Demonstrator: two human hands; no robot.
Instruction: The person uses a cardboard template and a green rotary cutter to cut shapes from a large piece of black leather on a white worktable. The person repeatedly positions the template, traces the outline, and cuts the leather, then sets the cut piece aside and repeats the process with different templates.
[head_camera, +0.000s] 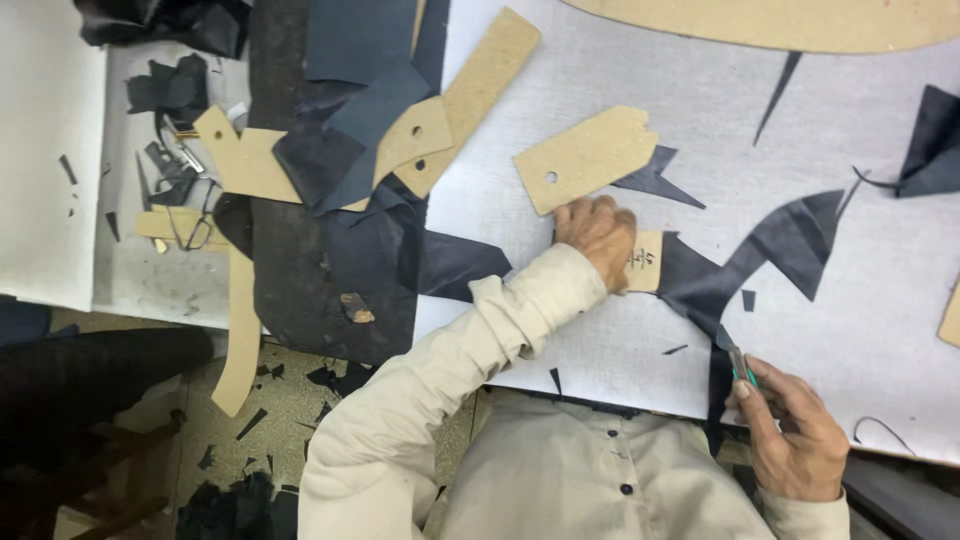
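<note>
Cardboard template (645, 262), small and tan, flat on the white cutting board (620, 340), pinned over the left end of a dark leather piece (760, 255) that spreads rightward in jagged points. Left hand (598, 238) pressed down on the template, fingers close together and curled over its left part, cream sleeve (440, 380) stretched across the board's near edge. Right hand (795, 430) at the near edge of the board, fingers clamped round a small knife (740, 366) with a green grip, blade tip touching a narrow dark strip of leather (718, 385) that hangs down from the larger piece.

Just above the left hand, a bigger tag-shaped cardboard pattern (585, 158) with a punched hole, lying tilted, partly over a dark triangular offcut (655, 178). Further right, another dark scrap (930, 145) near the board's edge, and a thin sliver (778, 95) above. Along the top, the curved edge of a large cardboard sheet (780, 22).

To the left, a heap of dark leather pieces (350, 120) mixed with several long cardboard patterns (470, 95) on a dark strip of bench. Beyond that, a second white board (45, 150). Below, small black trimmings (260, 430) scattered on the floor.
</note>
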